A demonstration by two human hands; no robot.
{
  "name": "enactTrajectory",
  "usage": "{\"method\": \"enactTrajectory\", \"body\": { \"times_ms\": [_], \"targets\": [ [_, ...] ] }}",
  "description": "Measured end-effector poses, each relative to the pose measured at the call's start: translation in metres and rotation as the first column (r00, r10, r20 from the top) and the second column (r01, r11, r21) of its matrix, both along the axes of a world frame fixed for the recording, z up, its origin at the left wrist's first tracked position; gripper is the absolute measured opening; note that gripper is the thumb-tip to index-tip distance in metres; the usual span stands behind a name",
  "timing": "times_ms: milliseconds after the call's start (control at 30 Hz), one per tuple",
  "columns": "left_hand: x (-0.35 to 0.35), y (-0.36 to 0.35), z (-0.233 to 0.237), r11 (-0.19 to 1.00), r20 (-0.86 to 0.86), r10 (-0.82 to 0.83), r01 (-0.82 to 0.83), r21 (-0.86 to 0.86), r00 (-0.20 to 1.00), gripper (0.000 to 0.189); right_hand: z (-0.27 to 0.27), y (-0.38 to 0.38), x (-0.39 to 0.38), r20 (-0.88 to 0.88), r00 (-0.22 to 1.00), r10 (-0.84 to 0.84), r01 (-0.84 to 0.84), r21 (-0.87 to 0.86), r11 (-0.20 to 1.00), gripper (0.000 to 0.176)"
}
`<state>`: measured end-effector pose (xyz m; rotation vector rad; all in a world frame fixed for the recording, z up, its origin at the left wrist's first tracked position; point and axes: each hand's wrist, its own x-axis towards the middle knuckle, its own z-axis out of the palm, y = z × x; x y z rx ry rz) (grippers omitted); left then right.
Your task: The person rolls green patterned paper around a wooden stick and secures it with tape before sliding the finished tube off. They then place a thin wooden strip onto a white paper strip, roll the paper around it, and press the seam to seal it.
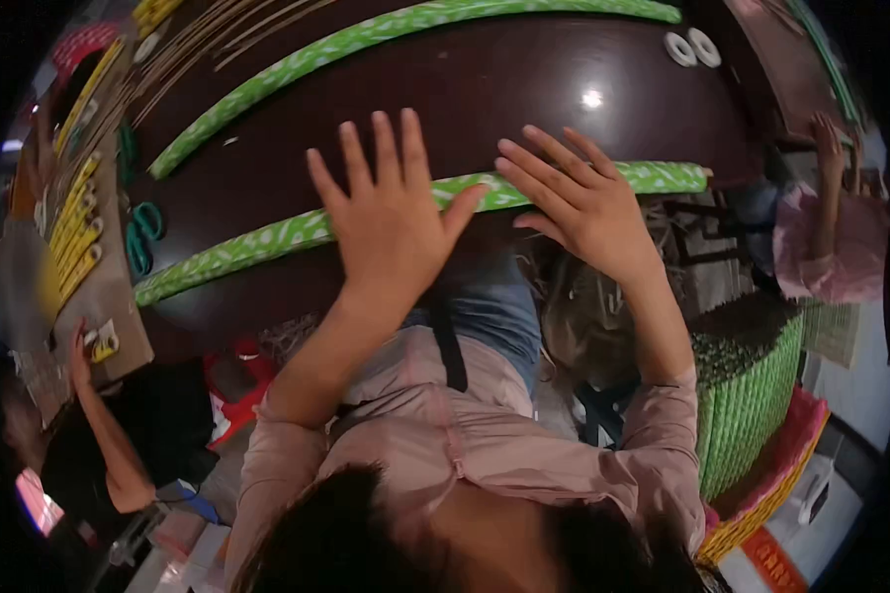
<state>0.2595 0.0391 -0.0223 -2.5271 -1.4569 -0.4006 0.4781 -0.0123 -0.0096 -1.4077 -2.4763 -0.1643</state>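
A long green-and-white patterned roll [267, 240] lies across the dark table near its front edge. Over its middle, my left hand [391, 222] is spread flat with fingers apart, the thumb pointing right along the roll. My right hand [588, 208] rests on or just above the same roll further right, fingers extended and slightly apart. Whether the palms press on it cannot be made out. A second roll [366, 42] in the same pattern curves across the far side of the table, touched by neither hand.
Green-handled scissors [140, 237] and yellow rolls [79, 237] are at the left. Thin sticks [198, 49] lie at the back left, white tape rings [692, 47] at the back right. Co-workers sit on both sides. A basket [761, 494] with green rolls stands at the lower right.
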Motion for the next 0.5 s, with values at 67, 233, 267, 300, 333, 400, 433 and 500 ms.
{"method": "enactTrajectory", "body": {
  "times_ms": [67, 233, 267, 300, 333, 400, 433, 500],
  "targets": [
    [0.002, -0.002, 0.001, 0.999, 0.049, -0.027, 0.025, 0.039, 0.998, 0.073, -0.004, 0.005, -0.009, -0.023, 1.0, 0.013, -0.012, 0.032, 0.999, 0.059],
    [-0.017, -0.008, -0.005, 0.956, 0.24, -0.284, 0.294, -0.005, 0.928, 0.051, 0.002, 0.011, -0.006, -0.009, 0.999, 0.045, -0.045, -0.004, 0.999, 0.055],
    [-0.026, -0.007, -0.005, 0.959, 0.237, -0.273, 0.282, -0.006, 0.932, 0.051, 0.001, 0.012, -0.002, -0.004, 0.999, 0.045, -0.045, 0.002, 0.999, 0.054],
    [-0.036, -0.008, -0.005, 0.952, 0.155, -0.303, 0.306, 0.003, 0.94, 0.049, 0.001, 0.011, 0.003, -0.013, 0.999, 0.045, -0.045, -0.004, 0.999, 0.054],
    [-0.047, -0.007, -0.006, 0.941, 0.08, -0.337, 0.338, 0.012, 0.938, 0.048, 0.001, 0.012, 0.009, -0.005, 0.999, 0.044, -0.044, -0.009, 0.999, 0.054],
    [-0.073, -0.005, -0.001, 0.938, 0.088, -0.346, 0.348, -0.006, 0.934, 0.048, 0.002, 0.013, 0.02, 0.012, 0.997, 0.071, -0.071, -0.008, 0.997, 0.054],
    [-0.084, -0.004, 0.0, 0.937, 0.093, -0.344, 0.347, -0.024, 0.934, 0.048, 0.003, 0.013, 0.023, -0.002, 0.997, 0.071, -0.071, -0.021, 0.997, 0.051],
    [-0.1, -0.003, 0.0, 0.927, 0.142, -0.367, 0.374, -0.023, 0.919, 0.046, 0.006, 0.012, 0.024, 0.02, 0.999, 0.049, -0.048, -0.048, 0.998, 0.05]
  ]
}}
